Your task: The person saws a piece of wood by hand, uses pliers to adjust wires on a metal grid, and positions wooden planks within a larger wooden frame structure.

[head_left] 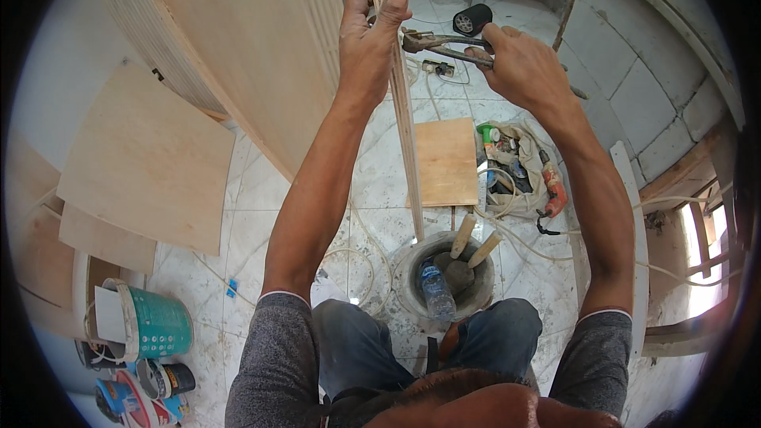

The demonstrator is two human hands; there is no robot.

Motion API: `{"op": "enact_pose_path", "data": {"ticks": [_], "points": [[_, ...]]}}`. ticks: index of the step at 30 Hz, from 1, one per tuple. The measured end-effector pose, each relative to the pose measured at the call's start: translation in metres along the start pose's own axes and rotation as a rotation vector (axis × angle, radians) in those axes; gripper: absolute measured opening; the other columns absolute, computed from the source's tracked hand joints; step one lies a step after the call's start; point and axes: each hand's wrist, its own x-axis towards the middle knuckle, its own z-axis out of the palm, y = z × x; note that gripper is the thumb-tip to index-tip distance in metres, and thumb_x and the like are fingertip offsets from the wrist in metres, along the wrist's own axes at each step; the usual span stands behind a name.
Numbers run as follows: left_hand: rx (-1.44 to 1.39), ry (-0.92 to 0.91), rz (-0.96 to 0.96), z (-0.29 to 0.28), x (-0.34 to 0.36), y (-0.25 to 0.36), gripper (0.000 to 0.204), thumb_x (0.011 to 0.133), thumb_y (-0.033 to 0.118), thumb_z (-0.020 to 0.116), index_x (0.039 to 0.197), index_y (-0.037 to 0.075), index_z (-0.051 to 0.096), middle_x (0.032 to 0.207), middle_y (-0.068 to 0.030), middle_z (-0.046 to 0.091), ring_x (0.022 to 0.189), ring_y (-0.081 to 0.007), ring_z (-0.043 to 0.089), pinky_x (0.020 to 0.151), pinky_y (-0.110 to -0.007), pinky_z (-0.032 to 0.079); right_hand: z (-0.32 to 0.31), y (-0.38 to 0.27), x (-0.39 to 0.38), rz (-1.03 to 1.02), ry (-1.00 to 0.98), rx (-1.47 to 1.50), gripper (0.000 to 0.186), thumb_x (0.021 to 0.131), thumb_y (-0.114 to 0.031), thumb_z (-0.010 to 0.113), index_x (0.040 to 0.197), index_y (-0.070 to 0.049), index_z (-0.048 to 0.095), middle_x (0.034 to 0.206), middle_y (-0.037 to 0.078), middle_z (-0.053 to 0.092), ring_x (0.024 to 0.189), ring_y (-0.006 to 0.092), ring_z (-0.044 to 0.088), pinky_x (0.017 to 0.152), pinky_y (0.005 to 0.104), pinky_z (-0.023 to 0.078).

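Observation:
My left hand (366,51) is closed around the upper end of a narrow plywood board (405,135), seen nearly edge-on. The board stands upright, its lower end down by a round grey bucket (404,285). In my right hand (527,67) are the handles of metal pincers (448,41), a dark tool. Its jaws are at the board's right edge, just below my left fingers; whether they grip anything there is too small to tell.
Inside the bucket are a plastic water bottle (437,292) and wooden-handled tools (483,250). A square plywood piece (448,162), a tool bag (515,182) and a red power drill (554,186) lie ahead. Large plywood sheets (238,40) lean left; a teal bucket (158,321) stands nearer. Cables (539,250) cross the floor.

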Motion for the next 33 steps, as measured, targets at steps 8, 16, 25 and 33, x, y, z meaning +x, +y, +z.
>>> {"op": "enact_pose_path", "data": {"ticks": [8, 16, 25, 33], "points": [[0.028, 0.013, 0.064, -0.002, 0.0, -0.002, 0.042, 0.091, 0.044, 0.059, 0.118, 0.013, 0.049, 0.105, -0.0051, 0.056, 0.089, -0.0124, 0.054, 0.076, -0.029, 0.05, 0.004, -0.003, 0.006, -0.002, 0.004, 0.044, 0.024, 0.088, -0.025, 0.058, 0.092, -0.002, 0.059, 0.087, 0.019, 0.064, 0.082, 0.0375, 0.062, 0.072, 0.0478, 0.047], [0.069, 0.084, 0.109, 0.002, -0.004, 0.0, 0.047, 0.094, 0.047, 0.052, 0.118, 0.007, 0.046, 0.104, -0.0057, 0.056, 0.087, -0.012, 0.053, 0.077, -0.028, 0.048, 0.047, -0.007, 0.002, 0.041, 0.114, 0.236, 0.022, 0.088, -0.025, 0.057, 0.089, -0.003, 0.057, 0.086, 0.021, 0.064, 0.08, 0.04, 0.061, 0.071, 0.0491, 0.047], [0.171, 0.136, 0.085, -0.004, -0.006, 0.005, 0.054, 0.095, 0.052, 0.045, 0.123, 0.006, 0.041, 0.109, -0.0107, 0.055, 0.094, -0.0173, 0.055, 0.087, -0.031, 0.045, 0.14, -0.036, -0.052, 0.344, -0.058, 0.778, 0.029, 0.09, -0.03, 0.057, 0.085, -0.002, 0.052, 0.069, 0.023, 0.058, 0.073, 0.0445, 0.057, 0.066, 0.0484, 0.043], [0.067, 0.104, 0.054, -0.008, -0.005, 0.002, 0.049, 0.094, 0.052, 0.047, 0.122, 0.011, 0.045, 0.108, -0.0075, 0.053, 0.09, -0.014, 0.055, 0.078, -0.031, 0.05, 0.054, 0.002, -0.016, -0.04, 0.007, 0.276, 0.02, 0.091, -0.021, 0.053, 0.087, -0.002, 0.051, 0.078, 0.02, 0.06, 0.074, 0.0391, 0.058, 0.065, 0.0495, 0.042]]}}
